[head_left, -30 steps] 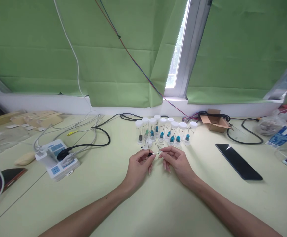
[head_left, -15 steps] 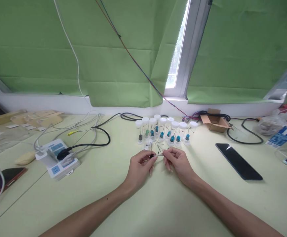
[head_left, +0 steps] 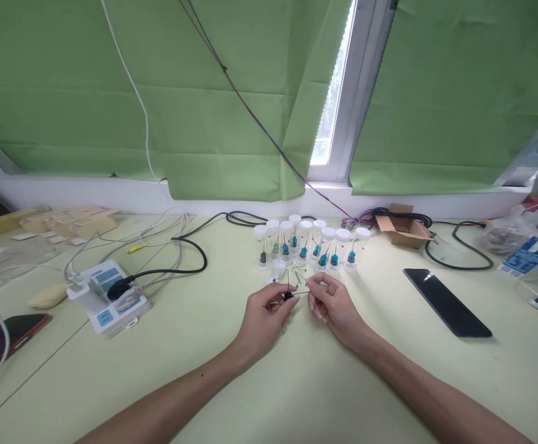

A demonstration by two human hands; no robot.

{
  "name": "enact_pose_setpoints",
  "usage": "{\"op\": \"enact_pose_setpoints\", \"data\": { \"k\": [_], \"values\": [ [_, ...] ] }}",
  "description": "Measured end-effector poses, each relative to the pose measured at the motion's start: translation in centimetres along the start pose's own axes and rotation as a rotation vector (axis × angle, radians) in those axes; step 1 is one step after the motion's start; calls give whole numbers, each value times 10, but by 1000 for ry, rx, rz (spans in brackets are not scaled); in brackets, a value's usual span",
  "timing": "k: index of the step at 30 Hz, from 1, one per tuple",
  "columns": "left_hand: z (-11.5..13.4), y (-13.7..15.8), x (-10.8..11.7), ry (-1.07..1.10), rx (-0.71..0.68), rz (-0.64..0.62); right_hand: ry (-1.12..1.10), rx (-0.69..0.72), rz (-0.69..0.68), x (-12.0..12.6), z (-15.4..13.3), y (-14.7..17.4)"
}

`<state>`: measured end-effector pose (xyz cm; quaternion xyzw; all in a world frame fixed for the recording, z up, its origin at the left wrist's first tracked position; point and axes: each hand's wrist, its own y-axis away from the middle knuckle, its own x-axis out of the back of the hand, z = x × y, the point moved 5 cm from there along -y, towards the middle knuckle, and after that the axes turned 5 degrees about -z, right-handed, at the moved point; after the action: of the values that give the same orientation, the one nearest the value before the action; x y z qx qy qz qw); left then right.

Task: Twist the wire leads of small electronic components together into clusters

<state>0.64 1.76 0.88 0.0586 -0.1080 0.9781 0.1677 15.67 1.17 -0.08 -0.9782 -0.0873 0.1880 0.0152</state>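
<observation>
Between the thumb and fingers of my left hand (head_left: 263, 316) is a small black piece (head_left: 288, 296) with a thin dark stem standing up from it. My right hand (head_left: 336, 303) pinches a thin pin (head_left: 302, 292), which reaches across the gap to the black piece; whether it enters the piece is too small to tell. Just beyond my fingertips lie several loose thin pins (head_left: 299, 271) with small heads. A clear, empty-looking vial (head_left: 276, 270) stands by them. Behind are several clear vials (head_left: 328, 249) with white caps, mostly holding blue pieces on stems.
A power strip (head_left: 111, 302) with plugs and cables sits to the left. On the right lies a black phone (head_left: 447, 302), with an open cardboard box (head_left: 405, 233) behind it. A black cable (head_left: 195, 240) runs along the back. Another phone (head_left: 7, 342) is at the left edge.
My right hand has drawn slightly right, and more of the pin shows between the hands. My left hand and the black piece have shifted slightly right, uncovering more of the nearby vial.
</observation>
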Motion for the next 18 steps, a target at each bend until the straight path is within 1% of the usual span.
{"op": "enact_pose_setpoints", "data": {
  "k": [5, 13, 18],
  "values": [
    [0, 0, -1, 0, -42, 1, -23, -10, -3, 0, 0, 1],
    [1, -1, 0, 47, -5, 40, -88, 29, -46, -4, -1, 1],
    [2, -1, 0, 62, 9, 45, -90, 49, -34, -3, -3, 2]
  ]
}}
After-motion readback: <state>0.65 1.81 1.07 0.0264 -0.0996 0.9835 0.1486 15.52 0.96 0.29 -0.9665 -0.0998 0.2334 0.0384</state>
